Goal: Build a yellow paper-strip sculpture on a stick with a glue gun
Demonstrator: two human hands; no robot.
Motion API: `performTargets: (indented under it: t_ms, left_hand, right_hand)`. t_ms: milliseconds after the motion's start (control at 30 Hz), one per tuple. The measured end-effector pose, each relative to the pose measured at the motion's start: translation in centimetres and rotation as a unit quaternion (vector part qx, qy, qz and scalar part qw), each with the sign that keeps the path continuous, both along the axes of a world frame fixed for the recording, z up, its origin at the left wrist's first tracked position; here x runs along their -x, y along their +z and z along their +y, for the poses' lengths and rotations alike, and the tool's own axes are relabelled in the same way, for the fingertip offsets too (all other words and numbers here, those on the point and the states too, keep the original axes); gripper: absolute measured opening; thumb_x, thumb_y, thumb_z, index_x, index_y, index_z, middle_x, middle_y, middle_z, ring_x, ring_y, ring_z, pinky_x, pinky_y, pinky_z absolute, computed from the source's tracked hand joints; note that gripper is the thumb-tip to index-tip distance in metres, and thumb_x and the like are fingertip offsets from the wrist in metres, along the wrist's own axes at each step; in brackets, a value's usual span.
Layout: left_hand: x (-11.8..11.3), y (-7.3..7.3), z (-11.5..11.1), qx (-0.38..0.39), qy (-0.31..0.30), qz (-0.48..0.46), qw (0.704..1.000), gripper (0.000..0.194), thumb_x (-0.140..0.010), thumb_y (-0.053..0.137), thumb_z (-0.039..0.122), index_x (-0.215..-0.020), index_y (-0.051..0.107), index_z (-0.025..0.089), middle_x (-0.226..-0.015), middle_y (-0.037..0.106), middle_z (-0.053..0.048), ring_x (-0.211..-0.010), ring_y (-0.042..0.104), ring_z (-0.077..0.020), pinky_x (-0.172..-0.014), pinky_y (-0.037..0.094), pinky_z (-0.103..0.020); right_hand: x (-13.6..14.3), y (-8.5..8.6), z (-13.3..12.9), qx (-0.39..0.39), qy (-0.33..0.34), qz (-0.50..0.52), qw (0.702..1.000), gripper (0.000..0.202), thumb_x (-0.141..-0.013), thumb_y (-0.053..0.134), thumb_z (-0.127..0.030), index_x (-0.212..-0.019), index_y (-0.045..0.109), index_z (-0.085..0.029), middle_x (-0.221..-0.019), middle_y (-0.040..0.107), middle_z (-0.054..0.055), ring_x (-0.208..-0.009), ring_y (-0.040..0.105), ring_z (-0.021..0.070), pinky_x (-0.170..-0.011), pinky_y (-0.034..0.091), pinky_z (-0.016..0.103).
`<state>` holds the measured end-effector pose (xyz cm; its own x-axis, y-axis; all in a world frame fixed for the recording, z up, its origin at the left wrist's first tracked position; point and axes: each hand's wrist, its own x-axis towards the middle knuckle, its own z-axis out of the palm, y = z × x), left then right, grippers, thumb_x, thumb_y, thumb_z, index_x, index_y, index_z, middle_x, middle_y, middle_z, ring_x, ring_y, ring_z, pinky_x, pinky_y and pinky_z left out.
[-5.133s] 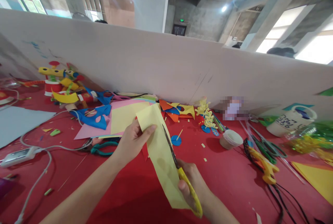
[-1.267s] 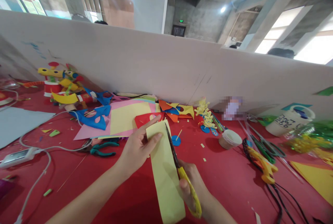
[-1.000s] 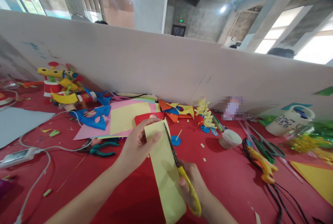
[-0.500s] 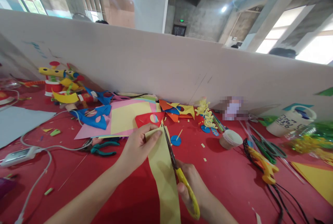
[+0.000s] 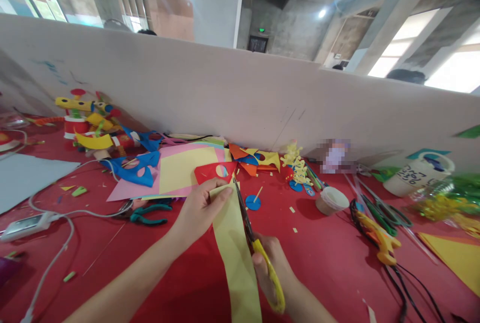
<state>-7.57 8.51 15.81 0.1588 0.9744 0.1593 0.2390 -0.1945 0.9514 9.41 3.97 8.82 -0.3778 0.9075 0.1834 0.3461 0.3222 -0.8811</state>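
My left hand [image 5: 200, 210] pinches the far end of a long pale yellow paper strip [image 5: 235, 258] that runs toward me over the red table [image 5: 322, 253]. My right hand [image 5: 272, 275] grips yellow-handled scissors [image 5: 258, 250]. Their dark blades lie along the strip's right edge and point away from me, the tip near the strip's far end. A red paper cut-out [image 5: 212, 170] lies just beyond my left fingers.
Pink and yellow sheets [image 5: 180, 170] and blue cut-outs [image 5: 133, 168] lie behind the hands. Green-handled pliers [image 5: 148, 213] and a white cable [image 5: 56, 218] are at left. A paper cup [image 5: 332, 200], more scissors [image 5: 378, 233] and a white jar [image 5: 418, 175] stand at right. A white partition [image 5: 225, 93] closes the back.
The strip has become narrower and shifted toward me. The scissors' tip has advanced to the strip's far end. My left hand lowered slightly and uncovered the red cut-out.
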Motion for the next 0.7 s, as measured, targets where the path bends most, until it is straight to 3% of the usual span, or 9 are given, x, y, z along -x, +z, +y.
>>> performTargets:
  t_ms: [200,367,467,567,700]
  left_hand:
    - [0.5,-0.3,0.9,-0.014,-0.011,0.029,0.999,0.024,-0.082,0.046,0.038,-0.073,0.052,0.016,-0.060,0.045,0.003,-0.053,0.042,-0.0107,-0.048,0.033,-0.020]
    - [3.7,-0.1,3.1,-0.035,0.036,0.144,0.988,0.019,-0.078,0.042,0.029,-0.080,0.055,0.017,-0.066,0.054,0.001,-0.060,0.051,-0.0159,-0.053,0.037,-0.022]
    - [6.7,-0.6,4.8,-0.059,0.104,0.301,0.946,0.019,-0.076,0.040,0.024,-0.083,0.056,0.018,-0.067,0.059,-0.001,-0.062,0.056,-0.0184,-0.056,0.039,-0.024]
    - [9.3,-1.7,6.1,-0.127,0.163,0.443,0.872,0.024,-0.076,0.038,0.017,-0.086,0.059,0.019,-0.084,0.064,-0.007,-0.080,0.059,-0.0239,-0.068,0.042,-0.029]
    - [9.7,-2.8,6.6,-0.207,0.209,0.486,0.823,0.036,-0.077,0.038,0.011,-0.107,0.058,0.016,-0.100,0.058,-0.013,-0.100,0.052,-0.0289,-0.087,0.038,-0.040]
  right_hand:
    - [0.1,0.2,0.2,0.038,-0.012,0.036,0.999,0.064,-0.071,0.019,-0.080,-0.057,0.035,-0.020,-0.049,0.028,-0.004,-0.044,0.026,0.0082,-0.040,0.020,0.023]
    - [-0.2,0.7,0.4,0.057,0.027,-0.023,0.998,0.067,-0.074,0.015,-0.078,-0.058,0.042,-0.019,-0.049,0.046,0.001,-0.046,0.044,0.0114,-0.046,0.033,0.023]
    - [-0.9,1.8,0.6,0.047,0.061,-0.075,0.994,0.067,-0.077,0.015,-0.075,-0.065,0.049,-0.018,-0.056,0.051,0.002,-0.050,0.046,0.0122,-0.048,0.035,0.023]
    - [-2.0,3.3,0.7,0.044,0.102,-0.100,0.989,0.063,-0.078,0.021,-0.073,-0.073,0.051,-0.018,-0.064,0.053,0.003,-0.054,0.046,0.0126,-0.050,0.037,0.024]
    - [-3.0,3.8,0.6,0.091,0.133,-0.005,0.987,0.062,-0.084,0.014,-0.066,-0.074,0.051,-0.018,-0.067,0.052,0.003,-0.057,0.047,0.0132,-0.055,0.040,0.025]
